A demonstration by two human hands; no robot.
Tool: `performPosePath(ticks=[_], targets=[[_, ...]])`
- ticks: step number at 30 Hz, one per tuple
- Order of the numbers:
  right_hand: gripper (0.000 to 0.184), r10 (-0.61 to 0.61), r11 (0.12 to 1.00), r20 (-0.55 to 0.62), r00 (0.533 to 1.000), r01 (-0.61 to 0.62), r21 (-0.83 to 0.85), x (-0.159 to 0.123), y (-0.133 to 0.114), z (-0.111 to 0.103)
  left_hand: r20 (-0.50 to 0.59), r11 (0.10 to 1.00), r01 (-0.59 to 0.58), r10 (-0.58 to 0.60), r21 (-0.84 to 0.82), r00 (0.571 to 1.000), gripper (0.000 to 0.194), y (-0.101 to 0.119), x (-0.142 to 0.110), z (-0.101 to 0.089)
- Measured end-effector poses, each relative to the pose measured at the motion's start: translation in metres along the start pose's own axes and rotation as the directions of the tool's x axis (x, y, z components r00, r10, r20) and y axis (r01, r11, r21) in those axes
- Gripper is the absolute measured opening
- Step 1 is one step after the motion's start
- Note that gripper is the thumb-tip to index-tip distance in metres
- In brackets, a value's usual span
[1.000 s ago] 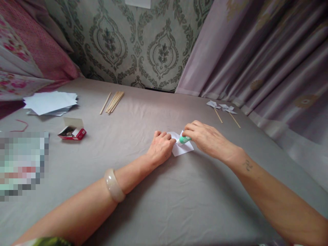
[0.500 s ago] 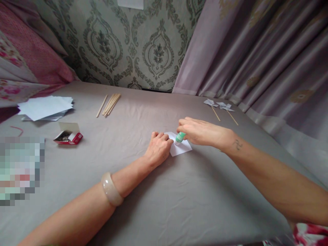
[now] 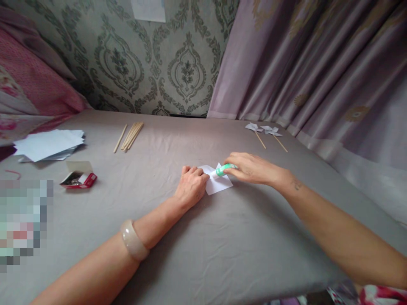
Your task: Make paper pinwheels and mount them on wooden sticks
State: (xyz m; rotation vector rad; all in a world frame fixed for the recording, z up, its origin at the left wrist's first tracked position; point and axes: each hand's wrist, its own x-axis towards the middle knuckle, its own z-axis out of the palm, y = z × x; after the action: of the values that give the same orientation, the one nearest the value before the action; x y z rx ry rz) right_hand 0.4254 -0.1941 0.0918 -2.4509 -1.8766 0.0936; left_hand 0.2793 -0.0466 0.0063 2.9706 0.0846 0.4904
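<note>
A small white sheet of paper (image 3: 218, 185) with cut, raised corners lies on the grey cloth in the middle. My left hand (image 3: 191, 185), its fingers curled, grips the sheet's left side and presses it down. In my right hand (image 3: 249, 167) is a green and white glue stick (image 3: 221, 170), tilted low with its white end pointing left. That end is at the paper's centre, close to my left fingertips; whether it touches the paper is hard to make out.
Wooden sticks (image 3: 132, 136), a stack of white paper (image 3: 47, 145) and an open red box (image 3: 78, 180) of small metal pieces lie to the left. Two paper pinwheels (image 3: 271, 131) on sticks lie at the back right, near the curtain (image 3: 254, 63).
The glue stick has gone from steep to nearly level, and my right hand has shifted back to the right of it. My left hand stays on the paper. The whole view has shifted slightly.
</note>
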Motion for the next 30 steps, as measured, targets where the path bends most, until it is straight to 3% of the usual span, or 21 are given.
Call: performPosePath(ticks=[3, 5, 7, 9, 12, 17, 19, 20, 23, 24, 27, 30], targets=[[0.028, 0.021, 0.962, -0.131, 0.991, 0.015, 0.272, -0.015, 0.015, 0.019, 0.005, 1.0, 0.003, -0.003, -0.005, 1.0, 0.027, 0.0, 0.0, 0.0], [0.027, 0.141, 0.89, -0.208, 0.968, -0.032, 0.455, -0.024, 0.021, 0.033, 0.011, 1.0, 0.008, -0.008, -0.006, 1.0, 0.027, 0.0, 0.0, 0.0], [0.032, 0.343, 0.741, -0.221, 0.913, -0.119, 0.661, -0.032, 0.025, 0.047, 0.008, 1.0, 0.015, -0.015, -0.007, 1.0, 0.027, -0.001, 0.001, 0.0], [0.042, 0.506, 0.499, -0.174, 0.845, -0.122, 0.858, -0.037, 0.027, 0.056, 0.003, 1.0, 0.015, -0.015, -0.006, 1.0, 0.026, -0.001, 0.001, 0.001], [0.051, 0.562, 0.197, -0.089, 0.823, -0.029, 0.98, -0.038, 0.027, 0.06, -0.013, 1.0, 0.013, -0.013, -0.005, 1.0, 0.025, -0.002, 0.001, 0.001], [0.044, 0.548, 0.011, -0.004, 0.836, -0.002, 1.0, -0.029, 0.026, 0.063, -0.028, 0.999, 0.027, -0.027, -0.02, 0.999, 0.023, -0.004, 0.0, 0.001], [0.044, 0.608, 0.033, -0.044, 0.793, 0.03, 0.999, -0.025, 0.029, 0.071, -0.036, 0.999, 0.036, -0.037, -0.029, 0.999, 0.023, -0.004, -0.001, 0.001], [0.045, 0.654, 0.086, -0.084, 0.752, 0.036, 0.996, -0.023, 0.031, 0.075, -0.044, 0.999, 0.041, -0.043, -0.033, 0.998, 0.023, -0.004, -0.001, 0.001], [0.044, 0.754, 0.347, -0.241, 0.611, -0.058, 0.936, -0.023, 0.042, 0.09, -0.075, 0.997, 0.059, -0.063, -0.055, 0.995, 0.027, -0.002, -0.001, -0.001], [0.041, 0.757, 0.436, -0.29, 0.586, -0.122, 0.892, -0.024, 0.046, 0.094, -0.08, 0.995, 0.069, -0.075, -0.07, 0.994, 0.029, -0.002, -0.001, -0.001], [0.033, 0.716, 0.605, -0.379, 0.587, -0.25, 0.756, -0.027, 0.053, 0.104, -0.07, 0.984, 0.12, -0.13, -0.134, 0.989, 0.031, -0.001, 0.0, -0.003], [0.033, 0.719, 0.614, -0.387, 0.577, -0.266, 0.743, -0.026, 0.055, 0.11, -0.049, 0.968, 0.171, -0.183, -0.182, 0.982, 0.026, -0.002, 0.0, -0.004]])
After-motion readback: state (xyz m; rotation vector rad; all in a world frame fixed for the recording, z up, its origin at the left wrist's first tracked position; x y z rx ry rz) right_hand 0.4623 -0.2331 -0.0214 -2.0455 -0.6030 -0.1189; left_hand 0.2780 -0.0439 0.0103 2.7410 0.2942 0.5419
